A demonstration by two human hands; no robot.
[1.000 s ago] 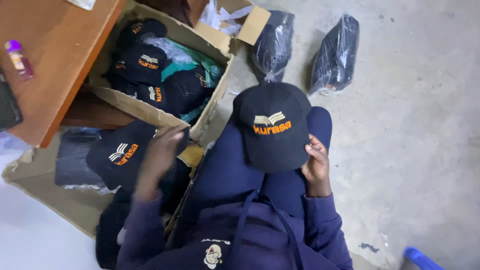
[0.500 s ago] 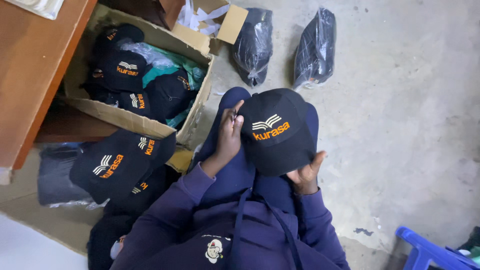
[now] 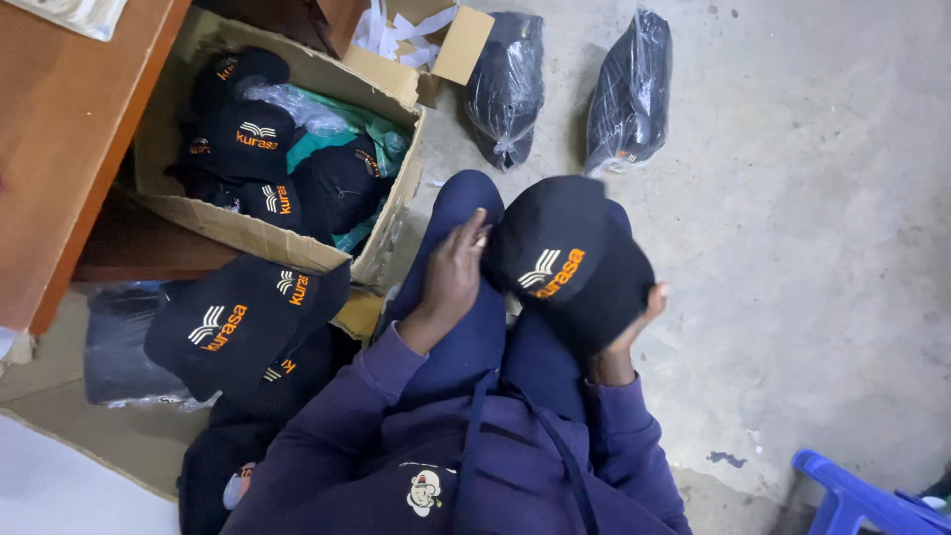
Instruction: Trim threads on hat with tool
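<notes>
I see a black cap [image 3: 565, 263] with orange stitching just right of the middle of the frame, resting over my knees. My left hand [image 3: 454, 269] is at its left edge, fingers bent and pinching at the rim near the brim. My right hand [image 3: 634, 332] is mostly hidden under the cap's lower right side; only fingertips show past the edge, so I judge it is holding the cap from beneath, though I cannot tell how tightly the fingers are closed

As for progress, I judge this cap is midway through handling. A pile of caps [image 3: 243, 322] sits at the lower left beside my leg, apart from the cap in hand, and a cardboard box [image 3: 248, 233] at the upper left holds more caps among clear and green plastic

Two sealed dark plastic bags [image 3: 570, 84] lie on the concrete floor [image 3: 822, 228] at the top centre, well apart from my hands. A wooden desk [image 3: 59, 129] fills the far upper left, and a blue plastic stool [image 3: 862, 495] pokes in at the lower right corner. Nothing stands between my hands and the cap; the box edge is near my left knee
</notes>
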